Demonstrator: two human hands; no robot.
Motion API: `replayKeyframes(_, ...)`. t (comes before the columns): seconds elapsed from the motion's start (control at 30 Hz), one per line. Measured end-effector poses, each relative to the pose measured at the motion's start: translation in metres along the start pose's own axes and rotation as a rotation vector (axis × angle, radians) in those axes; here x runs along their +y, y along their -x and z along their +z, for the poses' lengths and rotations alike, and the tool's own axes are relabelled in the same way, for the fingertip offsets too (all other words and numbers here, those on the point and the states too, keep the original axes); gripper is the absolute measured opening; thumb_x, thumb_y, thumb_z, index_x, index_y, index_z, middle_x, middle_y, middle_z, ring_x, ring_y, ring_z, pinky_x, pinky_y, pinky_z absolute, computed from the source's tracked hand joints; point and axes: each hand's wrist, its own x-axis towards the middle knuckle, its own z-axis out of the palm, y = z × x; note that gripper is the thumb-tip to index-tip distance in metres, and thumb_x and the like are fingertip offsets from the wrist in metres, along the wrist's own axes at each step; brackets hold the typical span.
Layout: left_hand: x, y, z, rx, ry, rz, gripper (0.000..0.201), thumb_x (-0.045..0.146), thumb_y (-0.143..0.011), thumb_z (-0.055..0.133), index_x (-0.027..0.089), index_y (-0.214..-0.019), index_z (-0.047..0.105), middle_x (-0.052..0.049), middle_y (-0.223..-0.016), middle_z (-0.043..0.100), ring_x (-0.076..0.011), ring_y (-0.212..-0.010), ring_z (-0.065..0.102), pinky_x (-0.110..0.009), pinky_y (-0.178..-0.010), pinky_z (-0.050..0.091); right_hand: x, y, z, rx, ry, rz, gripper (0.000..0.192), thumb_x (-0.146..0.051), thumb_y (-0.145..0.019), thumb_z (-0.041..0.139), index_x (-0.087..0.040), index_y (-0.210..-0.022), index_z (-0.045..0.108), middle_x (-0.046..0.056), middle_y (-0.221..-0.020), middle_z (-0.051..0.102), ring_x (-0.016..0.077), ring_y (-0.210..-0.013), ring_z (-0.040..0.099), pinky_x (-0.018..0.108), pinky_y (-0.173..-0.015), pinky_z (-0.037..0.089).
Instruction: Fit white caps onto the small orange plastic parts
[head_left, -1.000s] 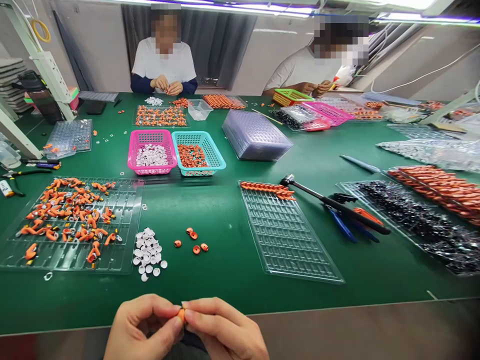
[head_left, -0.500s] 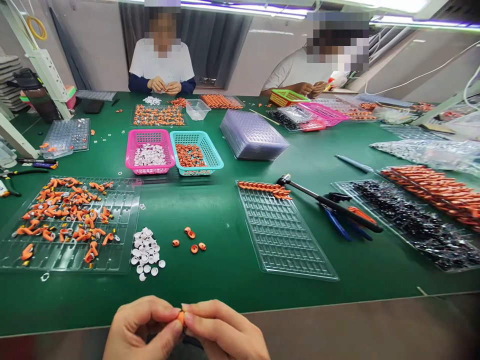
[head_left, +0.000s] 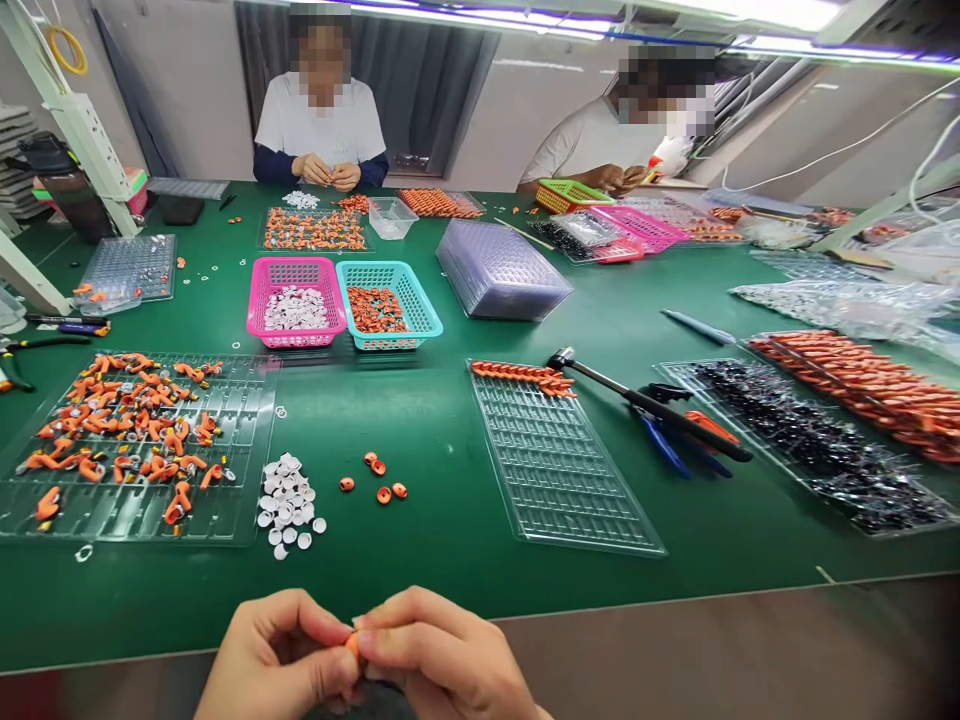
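At the table's near edge, my left hand [head_left: 281, 655] and my right hand [head_left: 442, 650] meet fingertip to fingertip. Both pinch one small orange piece [head_left: 352, 643], mostly covered by the fingers, so its exact kind is unclear. Beyond the hands lie several loose round orange caps [head_left: 384, 494]. A pile of small white discs [head_left: 288, 500] sits left of them. Farther left, a clear plastic tray [head_left: 225, 520] carries curved orange parts [head_left: 180, 500] with metal bits. To the right, another clear tray [head_left: 570, 480] has a row of orange pieces [head_left: 517, 374] along its far end.
A pink basket [head_left: 253, 325] of white discs stands beside a turquoise basket [head_left: 431, 322] of orange caps. Stacked clear trays [head_left: 502, 270], a hammer [head_left: 652, 405], blue-handled pliers [head_left: 664, 445] and a tray of black parts [head_left: 810, 430] lie rightward. Two people [head_left: 319, 130] work across the green table.
The view has shifted slightly. My right-hand fingers have moved a little over the orange piece, which both hands still pinch.
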Motion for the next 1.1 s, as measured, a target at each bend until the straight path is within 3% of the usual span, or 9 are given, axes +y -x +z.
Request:
replayKeyframes(0.1, -0.001, -0.006, -0.007, -0.061, 0.024, -0.107, 0.042, 0.035, -0.045, 0.098, 0.014, -0.059, 0.065, -0.001, -0.049, 0.072, -0.0121, -0.045, 0.065, -0.017, -0.045, 0.045, -0.001, -0.002, -0.003, -0.034, 0.012, -0.007, 0.019, -0.008, -0.091, 0.062, -0.019, -0.104, 0.072, 0.009, -0.087, 0.074, 0.0155, -0.073, 0.074, 0.02, -0.066, 0.061)
replayKeyframes(0.23, -0.005, -0.009, -0.016, -0.204, -0.059, -0.256, 0.045, 0.048, -0.054, 0.093, 0.014, -0.066, 0.065, -0.002, -0.055, 0.073, -0.013, -0.046, 0.067, -0.017, -0.044, 0.045, -0.004, -0.003, -0.006, -0.046, 0.018, 0.008, 0.017, -0.012, -0.093, 0.061, -0.019, -0.102, 0.073, 0.01, -0.085, 0.074, 0.0155, -0.071, 0.074, 0.02, -0.063, 0.061)
replayKeyframes(0.4, -0.005, -0.006, -0.018, -0.316, -0.28, -0.273, 0.06, 0.072, -0.061, 0.076, 0.013, -0.061, 0.064, -0.004, -0.054, 0.068, -0.0112, -0.046, 0.06, -0.02, -0.048, 0.047, -0.007, -0.005, -0.006, -0.058, -0.037, 0.048, 0.016, -0.016, -0.095, 0.059, -0.019, -0.099, 0.075, 0.01, -0.084, 0.075, 0.0153, -0.071, 0.075, 0.02, -0.065, 0.062)
replayKeyframes(0.63, -0.001, -0.004, -0.012, -0.325, -0.401, -0.268, 0.067, 0.081, -0.06, 0.067, 0.014, -0.058, 0.062, 0.0, -0.047, 0.056, -0.0102, -0.043, 0.051, -0.019, -0.046, 0.039, -0.004, -0.007, -0.008, -0.12, -0.118, 0.19, 0.01, -0.022, -0.087, 0.072, -0.018, -0.08, 0.078, 0.006, -0.075, 0.076, 0.0144, -0.063, 0.075, 0.018, -0.06, 0.06)
replayKeyframes(0.87, -0.001, 0.0, -0.008, -0.353, -0.382, -0.392, 0.067, 0.079, -0.05, 0.075, 0.013, -0.052, 0.065, -0.001, -0.049, 0.058, -0.0084, -0.043, 0.047, -0.019, -0.043, 0.032, -0.009, -0.03, -0.024, -0.465, -0.156, 0.266, 0.021, -0.018, -0.087, 0.068, -0.015, -0.068, 0.073, 0.005, -0.066, 0.073, 0.0139, -0.06, 0.07, 0.018, -0.055, 0.055)
replayKeyframes(1.0, -0.005, 0.002, -0.007, -0.307, -0.329, -0.4, 0.067, 0.078, -0.049, 0.076, 0.012, -0.053, 0.068, 0.0, -0.046, 0.056, -0.0065, -0.04, 0.042, -0.019, -0.042, 0.024, -0.01, -0.041, -0.025, -0.558, -0.179, 0.31, 0.024, -0.005, -0.084, 0.06, -0.015, -0.064, 0.068, 0.001, -0.062, 0.07, 0.0129, -0.058, 0.07, 0.017, -0.054, 0.053)
replayKeyframes(1.1, -0.011, 0.002, -0.009, -0.291, -0.265, -0.464, 0.069, 0.079, -0.043, 0.077, 0.012, -0.055, 0.067, 0.001, -0.046, 0.055, -0.0055, -0.04, 0.04, -0.02, -0.043, 0.021, -0.008, -0.038, -0.02, -0.556, -0.249, 0.407, 0.028, -0.004, -0.084, 0.056, -0.016, -0.06, 0.063, -0.002, -0.058, 0.067, 0.0128, -0.055, 0.072, 0.015, -0.051, 0.053)
